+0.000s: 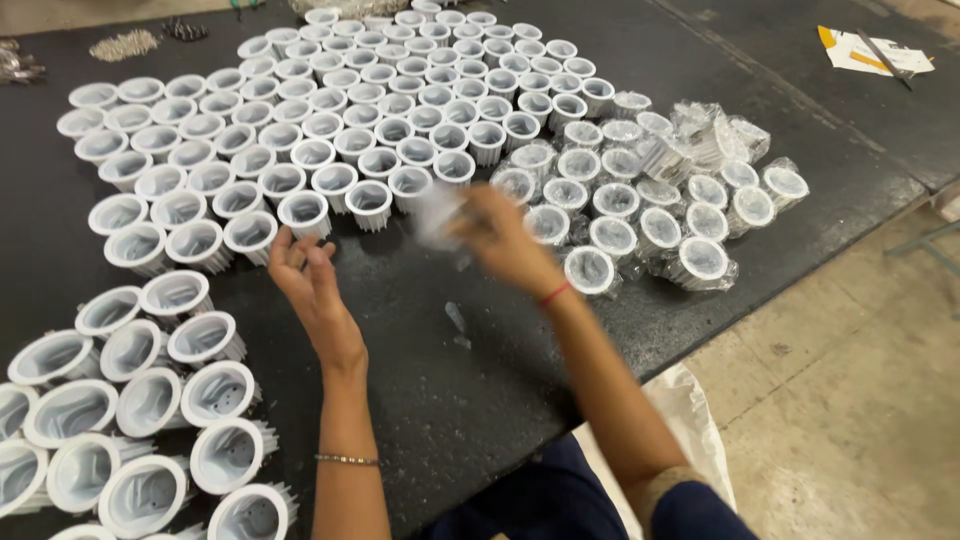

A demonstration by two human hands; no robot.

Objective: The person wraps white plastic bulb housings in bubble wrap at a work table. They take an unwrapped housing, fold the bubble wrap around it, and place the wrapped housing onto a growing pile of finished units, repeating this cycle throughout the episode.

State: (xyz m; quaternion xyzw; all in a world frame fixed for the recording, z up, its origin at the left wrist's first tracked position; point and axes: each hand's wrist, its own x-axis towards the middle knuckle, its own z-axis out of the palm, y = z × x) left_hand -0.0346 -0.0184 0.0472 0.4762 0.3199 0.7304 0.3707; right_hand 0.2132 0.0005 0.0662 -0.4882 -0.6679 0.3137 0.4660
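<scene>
My right hand (500, 235) is blurred with motion above the black table (470, 390). It grips a white finned housing (438, 215), also blurred, which seems to have clear plastic on it. My left hand (305, 275) hovers with fingers apart just below a row of unwrapped white round housings (303, 212); it holds nothing. Several housings wrapped in clear plastic (640, 200) lie to the right of my right hand. A small scrap of clear plastic (457, 320) lies on the table between my forearms.
Larger white housings (150, 400) crowd the near left corner. Small metal parts (124, 44) lie at the far left edge. A paper with a pen (872, 52) rests at the far right. A white sack (690, 420) sits on the floor by the table edge.
</scene>
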